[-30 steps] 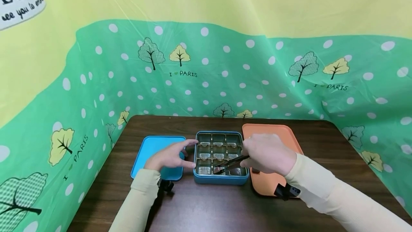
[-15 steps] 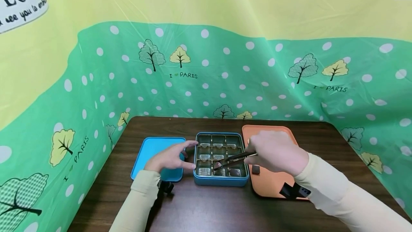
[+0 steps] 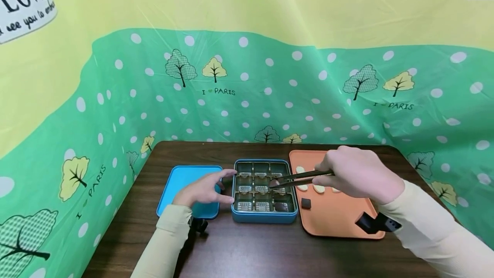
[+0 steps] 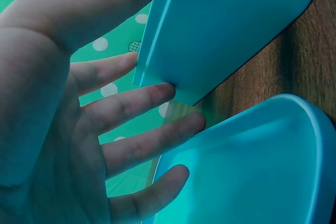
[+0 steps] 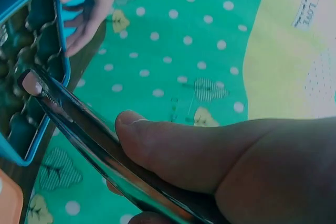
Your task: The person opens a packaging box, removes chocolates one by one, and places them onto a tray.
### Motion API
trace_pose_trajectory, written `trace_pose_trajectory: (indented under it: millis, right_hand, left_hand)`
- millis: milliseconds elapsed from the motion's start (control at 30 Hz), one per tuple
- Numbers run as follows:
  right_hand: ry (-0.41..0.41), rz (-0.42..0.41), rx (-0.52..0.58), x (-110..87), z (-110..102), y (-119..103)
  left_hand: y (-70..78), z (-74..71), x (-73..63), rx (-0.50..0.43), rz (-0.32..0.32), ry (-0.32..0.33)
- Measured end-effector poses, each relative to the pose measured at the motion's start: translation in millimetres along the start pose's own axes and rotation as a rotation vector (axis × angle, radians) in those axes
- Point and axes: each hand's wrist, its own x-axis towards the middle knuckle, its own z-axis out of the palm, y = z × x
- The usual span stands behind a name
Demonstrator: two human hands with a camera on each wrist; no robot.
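Observation:
My right hand [image 3: 360, 173] grips a pair of dark tongs [image 3: 302, 177]. Between the tong tips is a small pinkish-brown piece [image 5: 31, 83], over the middle row of the blue box [image 3: 265, 217]. The box holds a dark insert with several square compartments, and a dark square piece [image 3: 281, 206] lies in the front right one. At the box's left side rests my left hand [image 3: 202, 188], its thumb and fingertips against the wall and rim, fingers spread and fairly straight. The left wrist view shows that hand's palm side beside the box wall [image 4: 231, 24].
A blue lid [image 3: 181, 179] lies flat left of the box, partly under my left hand. On the right, an orange tray [image 3: 335, 222] carries several pale round pieces [image 3: 318, 188] and a dark square piece [image 3: 305, 203]. A patterned cloth [image 3: 247, 98] hangs behind the brown table [image 3: 247, 252].
My right hand has moved right and the tong tips have gone from the front middle compartment back and rightward with the piece, uncovering the tray's pieces. The left hand has stayed put.

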Motion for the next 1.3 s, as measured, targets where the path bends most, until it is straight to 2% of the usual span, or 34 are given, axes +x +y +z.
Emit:
trace_pose_trajectory:
  millis: [367,600,867,1067,1300]
  right_hand:
    - [-0.022,0.067,-0.026,-12.7,4,43]
    - [-0.068,0.14,0.007,-25.7,10,68]
    - [-0.132,0.187,0.03,-39.8,22,93]
    - [-0.154,0.193,0.037,-47.7,31,104]
    - [-0.134,0.184,0.022,-51.2,39,106]
  left_hand:
    - [-0.7,1.4,0.0,-0.016,-0.018,0.012]
    - [-0.3,2.0,-1.5,-0.026,-0.029,0.012]
    - [2.5,0.8,-2.7,-0.015,-0.048,0.019]
    - [3.3,0.5,-1.2,-0.013,-0.045,0.018]
    - [3.8,0.3,-0.4,-0.012,-0.046,0.018]
